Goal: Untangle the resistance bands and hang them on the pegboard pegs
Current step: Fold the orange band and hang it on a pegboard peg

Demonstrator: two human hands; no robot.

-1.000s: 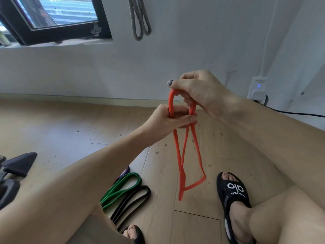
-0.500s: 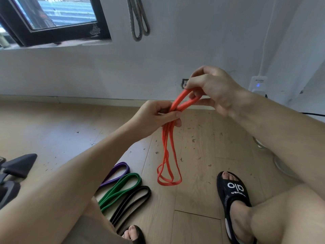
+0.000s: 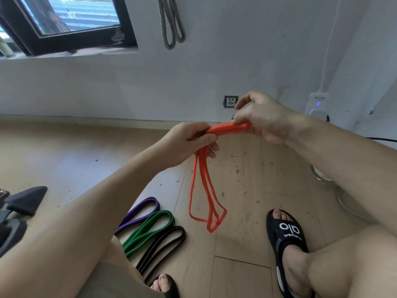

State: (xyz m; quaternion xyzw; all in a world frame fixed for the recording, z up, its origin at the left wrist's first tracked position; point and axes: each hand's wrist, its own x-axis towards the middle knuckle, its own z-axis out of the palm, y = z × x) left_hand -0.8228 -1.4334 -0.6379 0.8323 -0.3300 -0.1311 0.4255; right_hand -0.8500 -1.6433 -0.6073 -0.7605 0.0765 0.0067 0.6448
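Note:
An orange resistance band (image 3: 205, 190) is held between both hands above the wooden floor. My left hand (image 3: 189, 145) grips its bunched strands, and several loops hang down below that fist. My right hand (image 3: 262, 117) pinches the band's upper end, which runs almost level between the two hands. On the floor by my left leg lie a purple band (image 3: 139, 211), a green band (image 3: 150, 229) and a black band (image 3: 163, 246), side by side. A grey band (image 3: 171, 24) hangs on the white wall at the top.
A black-framed window (image 3: 71, 39) is at the upper left. A wall socket (image 3: 231, 101) and a white plug adapter (image 3: 318, 104) with a blue light sit low on the wall. Black exercise equipment (image 3: 19, 209) stands at the left edge. My sandalled feet (image 3: 287, 244) rest on the floor.
My right hand has pulled the band's top end rightward and lower, so it now runs level. The hanging part has gathered from one long loop into several shorter loops under my left hand.

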